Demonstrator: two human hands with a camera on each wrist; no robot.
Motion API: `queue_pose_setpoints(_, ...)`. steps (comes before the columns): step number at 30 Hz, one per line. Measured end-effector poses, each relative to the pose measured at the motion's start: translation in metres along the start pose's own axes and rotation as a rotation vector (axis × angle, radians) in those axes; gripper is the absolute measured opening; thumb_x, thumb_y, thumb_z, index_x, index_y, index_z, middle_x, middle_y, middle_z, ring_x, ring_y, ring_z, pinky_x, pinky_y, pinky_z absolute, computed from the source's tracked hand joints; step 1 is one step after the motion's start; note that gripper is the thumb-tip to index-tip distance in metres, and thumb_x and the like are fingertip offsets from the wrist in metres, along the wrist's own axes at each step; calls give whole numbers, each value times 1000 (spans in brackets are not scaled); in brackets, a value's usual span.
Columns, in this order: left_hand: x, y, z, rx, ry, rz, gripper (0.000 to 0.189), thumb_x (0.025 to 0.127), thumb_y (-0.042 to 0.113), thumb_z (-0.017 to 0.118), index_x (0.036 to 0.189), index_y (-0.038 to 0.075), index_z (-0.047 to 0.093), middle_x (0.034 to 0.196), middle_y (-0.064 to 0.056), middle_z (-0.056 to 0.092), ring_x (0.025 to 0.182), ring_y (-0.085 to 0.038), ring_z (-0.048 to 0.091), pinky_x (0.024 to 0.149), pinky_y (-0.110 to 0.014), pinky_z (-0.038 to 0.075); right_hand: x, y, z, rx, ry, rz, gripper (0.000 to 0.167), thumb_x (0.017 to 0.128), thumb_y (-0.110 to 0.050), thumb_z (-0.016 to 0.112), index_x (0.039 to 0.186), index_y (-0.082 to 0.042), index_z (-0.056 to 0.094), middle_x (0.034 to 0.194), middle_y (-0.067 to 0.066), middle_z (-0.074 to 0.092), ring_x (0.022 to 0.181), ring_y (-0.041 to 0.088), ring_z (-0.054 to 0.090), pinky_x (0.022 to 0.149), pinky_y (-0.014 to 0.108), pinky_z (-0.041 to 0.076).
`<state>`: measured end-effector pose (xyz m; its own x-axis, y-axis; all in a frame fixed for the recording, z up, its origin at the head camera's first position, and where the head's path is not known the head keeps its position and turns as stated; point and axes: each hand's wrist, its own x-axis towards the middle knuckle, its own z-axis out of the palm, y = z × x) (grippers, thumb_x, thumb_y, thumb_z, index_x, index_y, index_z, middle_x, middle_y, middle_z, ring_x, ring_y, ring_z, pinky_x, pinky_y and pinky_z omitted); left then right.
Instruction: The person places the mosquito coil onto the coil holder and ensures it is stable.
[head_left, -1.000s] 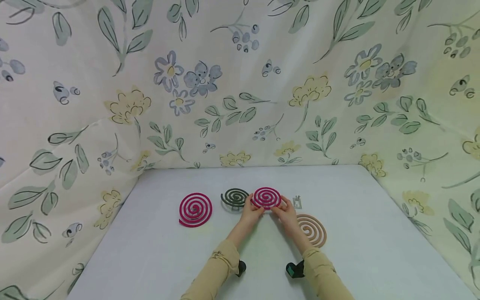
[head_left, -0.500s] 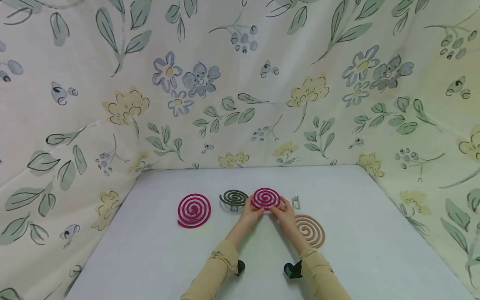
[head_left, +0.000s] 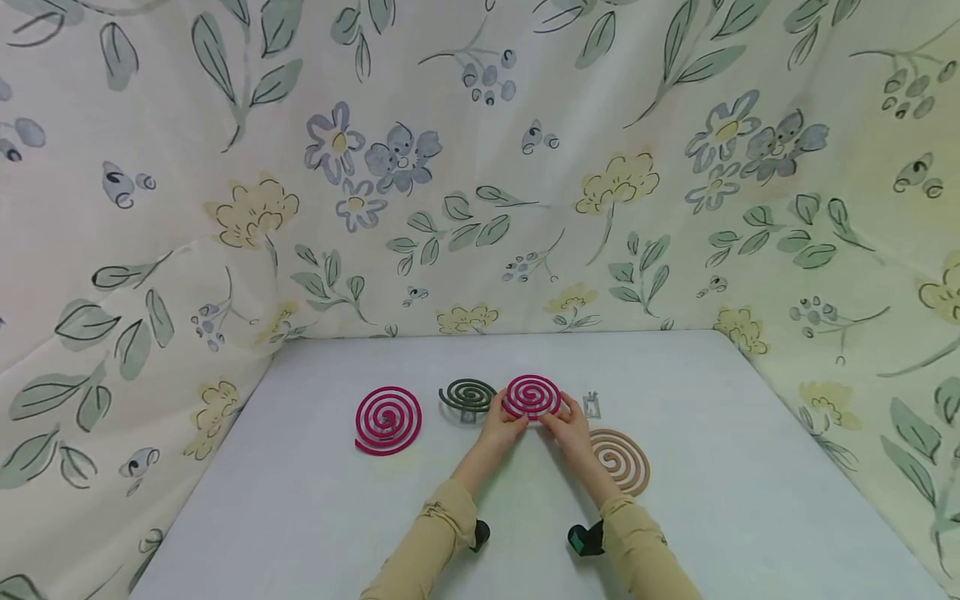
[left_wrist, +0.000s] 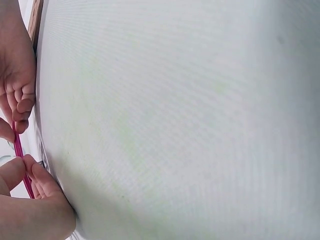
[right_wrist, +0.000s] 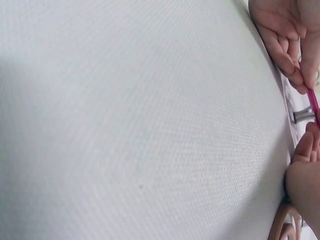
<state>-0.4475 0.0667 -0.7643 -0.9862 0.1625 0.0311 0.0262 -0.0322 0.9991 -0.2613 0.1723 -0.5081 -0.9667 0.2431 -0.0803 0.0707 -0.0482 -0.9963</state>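
A magenta mosquito coil (head_left: 533, 396) lies flat between both hands, near the back of the table. My left hand (head_left: 504, 427) pinches its left edge with thumb and fingers. On the opposite edge, my right hand (head_left: 572, 427) grips it the same way. In the right wrist view a small metal coil stand (right_wrist: 303, 115) shows under the coil, between the hands; whether the coil is fixed on it I cannot tell. Just left of the left hand, a dark green coil (head_left: 468, 395) sits raised on a metal stand (head_left: 468, 417).
Further left is a second magenta coil (head_left: 387, 421), with a stand partly visible at its middle. A brown coil (head_left: 628, 462) lies partly behind the right forearm. A flat metal stand (head_left: 592, 405) lies right of the hands on the white table (head_left: 300, 517). Floral cloth (head_left: 480, 167) hangs behind.
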Motion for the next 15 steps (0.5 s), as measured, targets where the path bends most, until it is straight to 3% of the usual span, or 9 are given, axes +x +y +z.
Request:
queue_pose_setpoints(2,10,-18,-1,-19,-2,10,89,77,20,79,144,38,25,96,-1,68,77,-12,61,64,-26,54,0,0,0,4,-5,-1,67,85,2,59,143,8,26,64,-13,53,59,-4,48,59,15,40)
queue_pose_setpoints(4,-1,-2,-1,-23,-3,16,87,77,18,79,144,36,27,94,0,67,76,-11,61,64,-25,54,0,0,0,4,-7,0,67,85,2,59,143,9,27,64,-13,53,59,-3,48,59,15,40)
queue_pose_setpoints(6,-35,50,-3,-22,-15,43,82,78,16,78,143,31,29,89,2,67,74,-9,60,64,-22,53,0,-1,0,1,-3,0,66,84,2,59,142,8,27,64,-14,53,59,-3,48,59,15,39)
queue_pose_setpoints(7,-56,83,0,4,-10,46,80,80,10,75,144,26,30,88,-1,67,75,-10,60,66,-23,53,0,-1,0,-1,0,1,66,84,2,59,142,8,28,64,-14,53,59,-3,48,59,15,39)
queue_pose_setpoints(8,-69,104,2,26,-5,35,78,82,7,72,145,21,29,88,-4,66,75,-13,60,67,-25,53,1,-1,0,1,4,2,66,84,2,59,142,8,28,64,-14,54,59,-3,48,59,15,39)
queue_pose_setpoints(10,-83,124,2,41,-8,75,75,84,3,69,145,15,27,84,-6,65,73,-13,59,66,-25,53,1,0,0,7,10,2,65,84,3,59,142,9,29,65,-14,55,59,-3,49,59,15,40)
queue_pose_setpoints(12,-82,125,2,47,-13,64,75,84,7,70,146,18,28,80,-4,64,72,-12,58,65,-25,52,2,0,0,19,12,4,65,84,3,59,142,9,29,66,-14,56,60,-4,49,59,14,41)
queue_pose_setpoints(13,-77,117,1,40,-17,48,77,83,10,72,146,22,29,79,-2,64,71,-12,58,65,-25,52,2,0,-1,22,13,5,65,84,3,59,142,9,29,66,-14,56,60,-4,50,59,14,41)
queue_pose_setpoints(15,-45,69,-4,10,-30,56,81,79,19,77,144,33,31,74,3,62,68,-8,58,60,-22,51,3,0,-1,25,13,5,65,84,3,58,142,9,28,66,-14,56,60,-4,50,59,14,41)
